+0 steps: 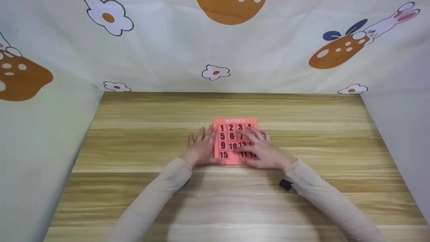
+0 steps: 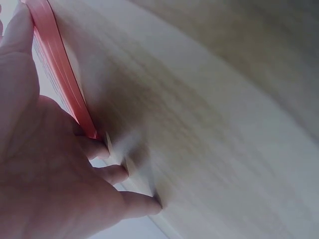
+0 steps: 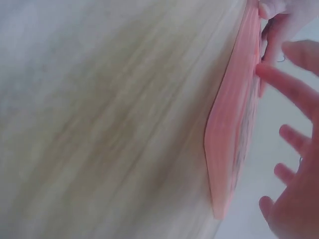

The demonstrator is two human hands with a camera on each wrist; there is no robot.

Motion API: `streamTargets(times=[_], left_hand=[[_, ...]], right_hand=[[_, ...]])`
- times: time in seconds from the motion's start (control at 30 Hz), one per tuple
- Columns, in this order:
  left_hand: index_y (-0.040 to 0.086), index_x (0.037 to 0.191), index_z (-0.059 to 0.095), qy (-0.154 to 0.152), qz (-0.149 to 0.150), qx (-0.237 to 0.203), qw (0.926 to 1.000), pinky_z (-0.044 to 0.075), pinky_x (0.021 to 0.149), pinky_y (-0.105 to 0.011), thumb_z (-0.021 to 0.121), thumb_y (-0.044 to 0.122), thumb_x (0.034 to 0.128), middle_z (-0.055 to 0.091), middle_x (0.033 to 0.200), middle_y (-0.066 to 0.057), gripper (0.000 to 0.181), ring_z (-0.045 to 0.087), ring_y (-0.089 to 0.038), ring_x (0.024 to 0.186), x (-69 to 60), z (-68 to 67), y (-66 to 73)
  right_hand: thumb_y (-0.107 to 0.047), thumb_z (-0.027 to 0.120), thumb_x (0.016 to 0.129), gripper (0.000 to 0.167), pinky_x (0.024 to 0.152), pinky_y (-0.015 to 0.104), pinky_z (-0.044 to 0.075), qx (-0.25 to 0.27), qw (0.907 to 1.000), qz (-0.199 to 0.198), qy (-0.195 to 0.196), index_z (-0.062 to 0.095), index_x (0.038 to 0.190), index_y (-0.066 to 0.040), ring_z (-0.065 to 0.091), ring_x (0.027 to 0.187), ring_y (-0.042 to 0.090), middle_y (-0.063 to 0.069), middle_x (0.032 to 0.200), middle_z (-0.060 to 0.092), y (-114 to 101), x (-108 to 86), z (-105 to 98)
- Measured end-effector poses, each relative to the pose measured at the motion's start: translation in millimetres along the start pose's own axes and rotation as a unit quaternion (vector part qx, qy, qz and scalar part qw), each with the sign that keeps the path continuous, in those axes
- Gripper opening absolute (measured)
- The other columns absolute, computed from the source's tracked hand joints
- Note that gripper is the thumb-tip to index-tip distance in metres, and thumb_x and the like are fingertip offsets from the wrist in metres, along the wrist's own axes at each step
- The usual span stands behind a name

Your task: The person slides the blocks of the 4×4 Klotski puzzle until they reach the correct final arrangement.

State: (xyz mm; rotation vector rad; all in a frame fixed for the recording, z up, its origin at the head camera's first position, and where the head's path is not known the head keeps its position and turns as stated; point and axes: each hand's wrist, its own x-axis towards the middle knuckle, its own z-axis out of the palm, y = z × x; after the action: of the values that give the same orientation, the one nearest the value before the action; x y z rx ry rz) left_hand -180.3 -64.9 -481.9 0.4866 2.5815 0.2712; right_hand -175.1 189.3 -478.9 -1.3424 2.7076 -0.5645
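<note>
A pink number puzzle (image 1: 235,162) lies flat on the table, with black numerals on its tiles. In the bottom row, a gap separates 15 from 11. My left hand (image 1: 201,150) rests along the board's left side, fingers extended and thumb at the lower edge. Over the right part, my right hand (image 1: 265,153) spreads its fingers, covering some tiles; which fingertips touch them I cannot tell. The left wrist view shows my left hand (image 2: 55,174) against the pink side (image 2: 65,69). In the right wrist view, my right hand (image 3: 299,194) has its thumb near the board's edge (image 3: 222,134).
The wood-grain table (image 1: 141,114) surrounds the board. Behind it hangs a pale cloth (image 1: 168,50) printed with flowers, carrots and a rabbit, and pale side walls flank the table. A small black object (image 1: 286,184) is at my right wrist.
</note>
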Motion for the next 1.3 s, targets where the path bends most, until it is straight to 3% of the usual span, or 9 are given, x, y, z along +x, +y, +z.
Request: streamTargets(times=[0.27,0.43,0.7,0.83,0.97,1.07,1.3], left_hand=[[0.01,0.154,-0.009,0.003,0.002,-0.004,1.0,-0.005,0.109,-0.063,0.061,0.075,0.0734,-0.014,0.159,-0.009,0.125,-0.011,-0.034,0.144,0.5,0.3,-1.6],[0.01,0.154,-0.009,0.001,-0.002,-0.001,1.0,-0.006,0.109,-0.063,0.061,0.075,0.0731,-0.015,0.159,-0.008,0.125,-0.011,-0.034,0.144,-0.2,-0.8,-1.4],[0.01,0.154,-0.01,-0.001,0.002,-0.002,1.0,-0.005,0.109,-0.063,0.06,0.075,0.0739,-0.015,0.159,-0.009,0.125,-0.012,-0.034,0.144,0.9,0.3,-0.1],[0.009,0.154,-0.009,0.003,0.007,-0.007,0.9999,-0.005,0.11,-0.063,0.061,0.073,0.0749,-0.015,0.159,-0.009,0.124,-0.013,-0.034,0.143,-0.2,0.4,-0.1],[0.008,0.154,-0.009,0.005,0.005,-0.011,0.9999,-0.005,0.109,-0.063,0.062,0.073,0.0747,-0.015,0.159,-0.009,0.124,-0.013,-0.034,0.143,-1.1,-0.2,-0.7],[0.009,0.154,-0.009,0.004,0.001,-0.011,0.9999,-0.006,0.11,-0.062,0.062,0.074,0.0743,-0.015,0.159,-0.009,0.125,-0.013,-0.034,0.143,-0.9,-0.2,-1.2],[0.009,0.154,-0.008,0.008,0.006,-0.011,0.9999,-0.005,0.109,-0.063,0.062,0.074,0.0737,-0.014,0.159,-0.009,0.125,-0.011,-0.034,0.144,1.3,1.7,-1.0]], right_hand=[[-0.031,0.067,0.088,0.033,0.104,0.067,0.016,0.0,0.9993,0.014,0.035,0.07,0.118,-0.019,0.019,0.138,0.042,0.018,0.152,0.03,9.9,-12.8,-5.0],[-0.035,0.064,0.09,0.039,0.103,0.069,0.016,-0.012,0.9998,-0.004,0.016,0.065,0.127,-0.023,0.019,0.137,0.045,0.019,0.153,0.027,5.8,-10.7,-1.3],[-0.04,0.057,0.096,0.045,0.106,0.067,0.015,-0.028,0.9984,0.048,-0.01,0.057,0.137,-0.023,0.015,0.14,0.043,0.018,0.156,0.021,2.0,-10.0,2.1],[-0.038,0.059,0.094,0.045,0.105,0.067,0.016,-0.029,0.9988,0.038,0.012,0.058,0.135,-0.021,0.019,0.138,0.045,0.02,0.154,0.025,4.1,-16.5,1.7],[-0.033,0.065,0.09,0.033,0.103,0.067,0.017,-0.025,0.9988,0.011,0.041,0.068,0.12,-0.019,0.023,0.136,0.045,0.02,0.149,0.033,5.3,-22.3,0.0],[-0.033,0.067,0.089,0.027,0.103,0.068,0.017,-0.02,0.999,-0.001,0.04,0.071,0.111,-0.019,0.023,0.136,0.044,0.016,0.148,0.036,3.2,-23.5,0.2],[-0.041,0.06,0.093,0.043,0.104,0.07,0.017,-0.011,0.9999,-0.01,-0.008,0.062,0.131,-0.021,0.016,0.139,0.045,0.014,0.155,0.025,-5.1,-19.2,4.0]])
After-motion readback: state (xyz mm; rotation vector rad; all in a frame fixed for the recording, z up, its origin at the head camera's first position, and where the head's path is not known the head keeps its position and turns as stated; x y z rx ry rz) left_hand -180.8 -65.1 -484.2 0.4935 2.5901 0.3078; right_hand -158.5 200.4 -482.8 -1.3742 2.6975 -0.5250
